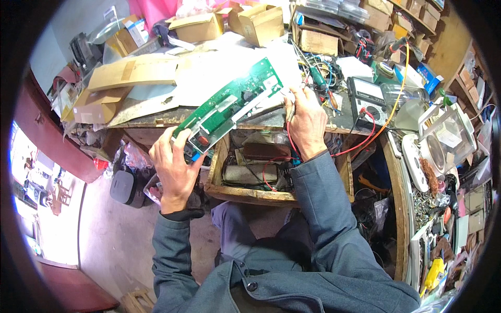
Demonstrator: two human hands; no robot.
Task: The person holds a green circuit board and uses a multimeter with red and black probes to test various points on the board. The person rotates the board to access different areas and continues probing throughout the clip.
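Note:
A long green circuit board is held tilted over the front edge of the bench, its far right end raised. It carries white strips, a dark coil-like part and a red round part near its lower left end. My left hand grips that lower end, thumb below and fingers over the edge. At the opposite end, my right hand has its fingers closed at the board's edge. A red test lead runs up along that hand; whether a probe is between the fingers is hidden.
An analog multimeter with red leads stands right on the bench. Below the board is an open wooden drawer with parts inside. Cardboard boxes line the back. A screwdriver lies among wires. Clutter fills the right-hand bench.

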